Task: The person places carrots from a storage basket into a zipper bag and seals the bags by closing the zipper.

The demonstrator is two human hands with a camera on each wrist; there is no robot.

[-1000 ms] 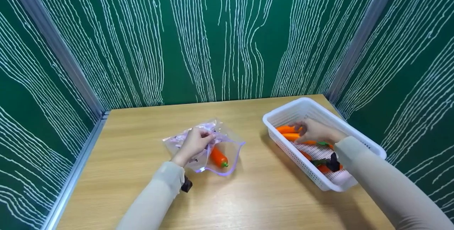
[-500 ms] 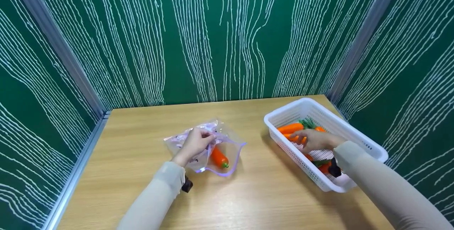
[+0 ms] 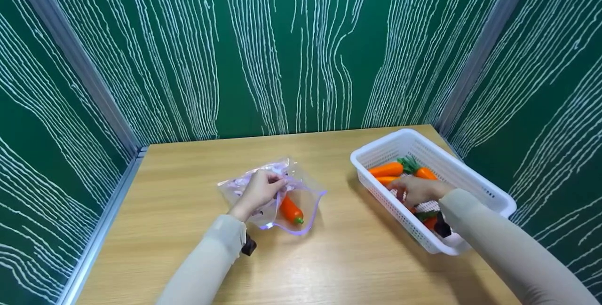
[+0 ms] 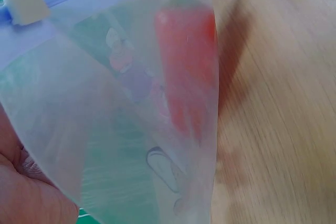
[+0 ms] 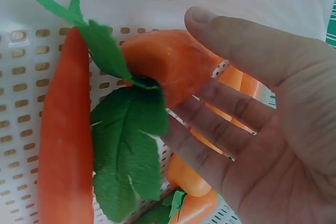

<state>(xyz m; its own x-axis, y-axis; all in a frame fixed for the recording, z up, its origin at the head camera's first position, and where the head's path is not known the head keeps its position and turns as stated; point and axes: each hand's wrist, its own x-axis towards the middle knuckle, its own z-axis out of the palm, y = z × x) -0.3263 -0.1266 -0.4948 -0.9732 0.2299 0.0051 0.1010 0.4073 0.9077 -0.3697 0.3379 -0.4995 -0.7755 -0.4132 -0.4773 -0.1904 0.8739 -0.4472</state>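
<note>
My left hand [image 3: 257,193] pinches the edge of a clear zip bag [image 3: 308,197] with purple trim. Inside it lies a red pepper [image 3: 290,211] with a green stem, seen through the plastic in the left wrist view, where a white slider [image 4: 27,8] sits on the zip. My right hand [image 3: 416,190] is down in a white perforated basket [image 3: 392,207]. In the right wrist view its thumb and fairly straight fingers lie either side of a short orange-red vegetable [image 5: 170,61] with a broad green leaf [image 5: 128,145]; the fingertips are hidden behind it.
Orange carrots [image 3: 385,169] lie at the basket's far left end. A long red vegetable [image 5: 65,129] with leaves lies beside the short one. The wooden table [image 3: 329,267] is bounded by green panels [image 3: 305,60] with white lines. A dark wrist camera [image 3: 249,245] hangs under the left sleeve.
My right hand has drawn back from over the carrots towards the basket's near part and gone lower, uncovering carrots and green leaves. My left hand and the bag stay put.
</note>
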